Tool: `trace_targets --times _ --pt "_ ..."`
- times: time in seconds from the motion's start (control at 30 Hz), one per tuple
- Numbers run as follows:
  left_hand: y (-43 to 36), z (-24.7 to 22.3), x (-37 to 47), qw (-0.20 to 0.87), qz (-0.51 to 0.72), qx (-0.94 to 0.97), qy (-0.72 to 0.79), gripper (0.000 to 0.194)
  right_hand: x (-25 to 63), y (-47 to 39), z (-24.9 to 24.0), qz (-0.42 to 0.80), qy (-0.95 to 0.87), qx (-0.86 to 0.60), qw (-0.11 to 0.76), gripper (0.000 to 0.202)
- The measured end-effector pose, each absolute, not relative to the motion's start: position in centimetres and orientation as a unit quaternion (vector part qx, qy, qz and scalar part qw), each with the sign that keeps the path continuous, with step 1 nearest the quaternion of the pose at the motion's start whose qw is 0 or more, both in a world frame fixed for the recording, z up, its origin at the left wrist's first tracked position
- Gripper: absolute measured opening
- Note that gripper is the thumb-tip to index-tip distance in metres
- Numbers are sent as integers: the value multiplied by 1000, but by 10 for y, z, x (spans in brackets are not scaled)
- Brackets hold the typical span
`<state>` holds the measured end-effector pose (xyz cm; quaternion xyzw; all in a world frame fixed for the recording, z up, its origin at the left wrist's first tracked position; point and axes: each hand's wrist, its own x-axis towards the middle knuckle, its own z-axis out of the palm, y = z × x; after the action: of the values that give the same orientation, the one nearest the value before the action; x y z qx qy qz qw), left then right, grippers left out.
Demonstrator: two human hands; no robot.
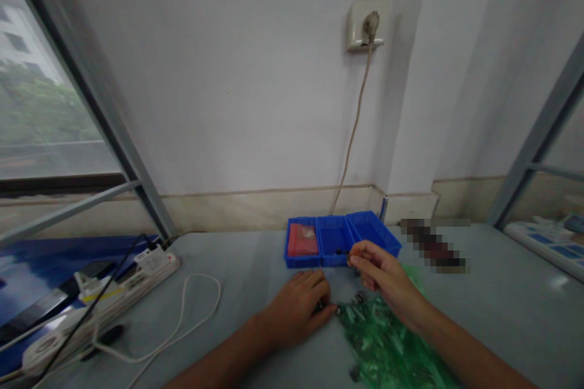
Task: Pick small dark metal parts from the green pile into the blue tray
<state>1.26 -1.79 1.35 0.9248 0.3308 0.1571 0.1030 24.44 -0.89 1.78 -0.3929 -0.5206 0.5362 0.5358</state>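
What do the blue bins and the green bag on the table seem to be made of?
Blue bins: likely moulded plastic, satin finish; the even colour and thin, crisp rims suggest it.
Green bag: probably thin plastic film, somewhat glossy, judging by its see-through creases and pale highlights; exact plastic unclear.

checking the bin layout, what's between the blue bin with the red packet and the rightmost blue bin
In the head view, the middle blue bin lies between them, with small dark parts in it.
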Motion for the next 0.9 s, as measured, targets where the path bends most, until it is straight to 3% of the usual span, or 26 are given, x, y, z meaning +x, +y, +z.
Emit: trace_targets --times 0.23,0.63,0.77,0.9 --pt "-18 13 13 99 156 924 334 14 242 -13 20 649 -447 -333 519 28" --pt "-18 13 13 104 155 923 336 15 246 -7 16 673 -393 -308 546 29" --pt "-18 12 13 99 159 925 331 14 246 -6 15 622 -429 -347 555 31" --pt "-18 14 13 95 155 926 332 14 247 -6 14 485 -544 -419 541 29"
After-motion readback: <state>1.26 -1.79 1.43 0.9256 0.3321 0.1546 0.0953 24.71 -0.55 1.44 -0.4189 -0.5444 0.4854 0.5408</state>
